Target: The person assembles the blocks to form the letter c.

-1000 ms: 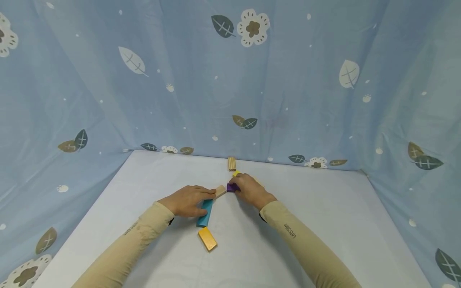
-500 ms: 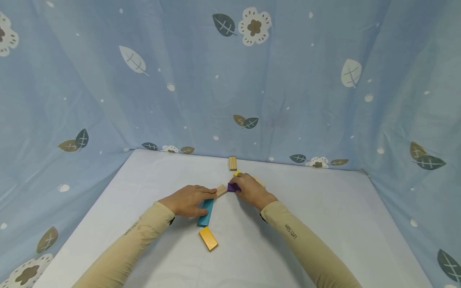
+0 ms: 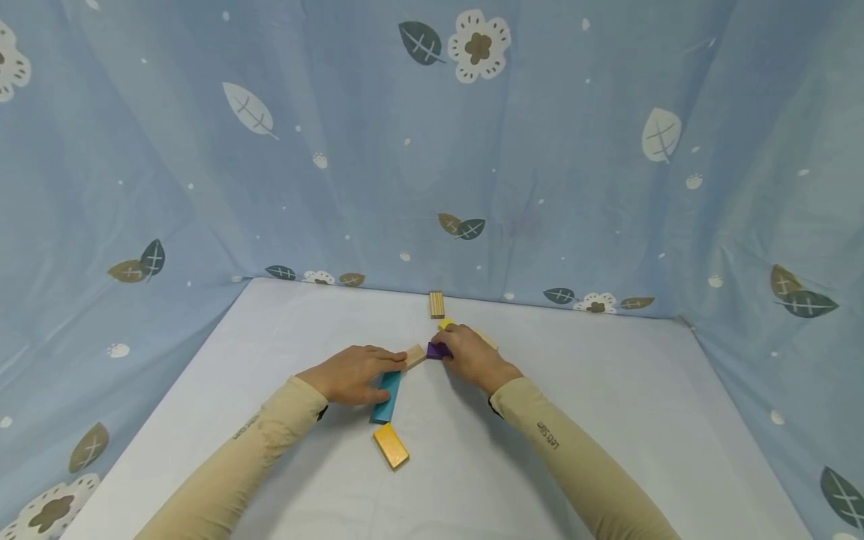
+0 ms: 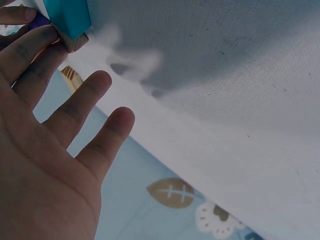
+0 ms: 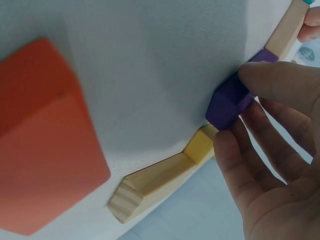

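My right hand (image 3: pixel 475 358) pinches a purple block (image 5: pixel 232 98) between thumb and fingers, down at the white tabletop. The purple block's far end meets a plain wooden block (image 3: pixel 415 356). My left hand (image 3: pixel 354 376) lies with fingers extended; its index and middle fingertips touch the plain block. The left thumb lies over a teal block (image 3: pixel 385 405), whose upper end meets the plain block. In the left wrist view, the ring and little fingers (image 4: pixel 117 127) are spread and touch nothing. Beside the right fingertips is a yellow block (image 5: pixel 198 146), followed by another plain wooden block (image 5: pixel 155 185).
An orange-yellow block (image 3: pixel 391 447) lies at the teal block's near end. A ridged wooden block (image 3: pixel 436 305) lies near the back edge, before the blue patterned curtain (image 3: pixel 337 135). A red-orange block (image 5: pixel 47 145) looms large in the right wrist view; the head view hides it.
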Action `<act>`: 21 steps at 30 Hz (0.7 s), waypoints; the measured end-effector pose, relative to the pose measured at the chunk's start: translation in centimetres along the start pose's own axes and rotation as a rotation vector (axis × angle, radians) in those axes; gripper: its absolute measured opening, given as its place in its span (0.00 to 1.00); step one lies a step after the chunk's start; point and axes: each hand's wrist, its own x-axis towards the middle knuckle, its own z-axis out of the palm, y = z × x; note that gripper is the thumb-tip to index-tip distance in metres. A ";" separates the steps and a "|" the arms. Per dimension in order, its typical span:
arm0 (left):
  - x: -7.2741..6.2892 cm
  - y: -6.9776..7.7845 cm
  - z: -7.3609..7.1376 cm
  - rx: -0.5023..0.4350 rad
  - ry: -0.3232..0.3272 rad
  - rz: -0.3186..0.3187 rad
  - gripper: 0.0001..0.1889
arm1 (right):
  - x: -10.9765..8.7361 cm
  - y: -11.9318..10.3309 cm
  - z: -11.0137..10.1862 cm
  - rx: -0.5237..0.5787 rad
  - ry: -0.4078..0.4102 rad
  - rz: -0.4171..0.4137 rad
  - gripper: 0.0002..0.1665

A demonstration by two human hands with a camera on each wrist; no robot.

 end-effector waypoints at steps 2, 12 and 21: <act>0.0 0.0 -0.1 -0.004 -0.002 -0.005 0.30 | 0.0 0.0 0.0 0.004 0.004 -0.002 0.20; -0.1 0.0 -0.1 -0.011 -0.009 -0.009 0.30 | 0.0 0.1 -0.3 0.043 -0.022 0.055 0.21; 0.1 -0.2 0.1 -0.028 -0.025 -0.031 0.30 | -0.2 0.8 -1.8 0.065 0.014 0.096 0.22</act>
